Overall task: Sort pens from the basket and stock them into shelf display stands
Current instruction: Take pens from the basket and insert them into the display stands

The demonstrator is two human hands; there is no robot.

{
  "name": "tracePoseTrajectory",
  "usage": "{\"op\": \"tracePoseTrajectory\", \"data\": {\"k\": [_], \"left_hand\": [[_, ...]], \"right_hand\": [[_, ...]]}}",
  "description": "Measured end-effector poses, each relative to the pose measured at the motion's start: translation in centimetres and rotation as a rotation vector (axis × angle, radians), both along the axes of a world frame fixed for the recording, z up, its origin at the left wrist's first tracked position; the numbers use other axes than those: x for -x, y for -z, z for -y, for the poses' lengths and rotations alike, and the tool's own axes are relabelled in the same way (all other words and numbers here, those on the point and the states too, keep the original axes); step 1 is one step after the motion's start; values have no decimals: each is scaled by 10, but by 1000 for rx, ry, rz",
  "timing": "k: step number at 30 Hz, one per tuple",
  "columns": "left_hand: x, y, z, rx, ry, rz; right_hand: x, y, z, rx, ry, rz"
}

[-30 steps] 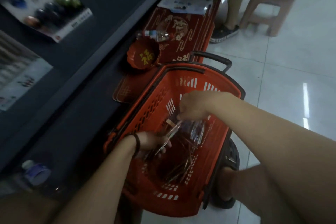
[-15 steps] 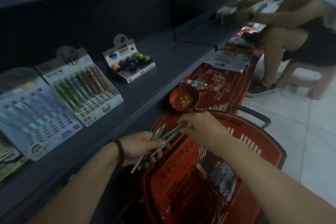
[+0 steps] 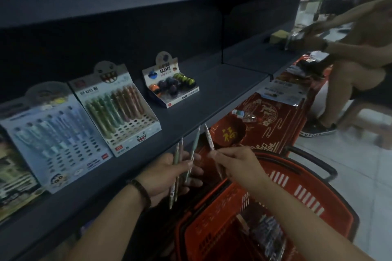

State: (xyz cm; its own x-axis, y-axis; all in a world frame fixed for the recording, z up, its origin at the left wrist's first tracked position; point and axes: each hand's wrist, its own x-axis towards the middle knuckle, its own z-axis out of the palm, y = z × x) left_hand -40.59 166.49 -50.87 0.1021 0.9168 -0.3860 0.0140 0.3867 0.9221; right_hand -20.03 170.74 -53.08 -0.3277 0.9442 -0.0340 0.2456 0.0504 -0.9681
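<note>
A dark, matte shelf (image 3: 212, 89) runs across the view, and on it stand three slanted cardboard stands side by side: a pale blue display stand (image 3: 53, 133) at the left with bluish pens in its upper rows and bare oval holes below, a white display stand (image 3: 118, 108) next to it with green and pinkish-brown pens and a toothy cartoon face on its header, and further right, apart from both, an eraser box (image 3: 170, 82) holding round dark, green and orange pieces. Below the shelf edge sits the red plastic basket (image 3: 307, 203), slotted along its wall and with a black handle, with clear wrapped packs in its bottom. Behind it lie red printed boxes (image 3: 273, 125) with a red scalloped dish (image 3: 229, 133) on them. At far right a seated person (image 3: 356, 65) reaches to the shelf. The left hand (image 3: 167, 178) curls round a small bunch of slim pens (image 3: 180, 167), which stand upright in front of the shelf lip. The right hand (image 3: 235, 163) pinches a single white pen (image 3: 209, 137) just beside that bunch, above the basket
</note>
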Motion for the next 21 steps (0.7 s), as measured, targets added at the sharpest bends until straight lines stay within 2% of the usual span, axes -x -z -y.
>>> {"op": "tracePoseTrajectory", "data": {"k": [3, 6, 12, 18, 21], "left_hand": [[0, -1, 3, -38, -6, 27], [3, 2, 5, -49, -9, 48], [2, 1, 9, -80, -7, 68], [10, -3, 15, -126, -79, 46], [22, -5, 15, -151, -125, 38]], "right_hand": [[13, 0, 4, 53, -52, -153], [21, -3, 10, 18, -59, -223], [34, -9, 19, 17, 71, -309], [47, -36, 11, 34, 41, -271], [61, -57, -7, 13, 141, -318]]}}
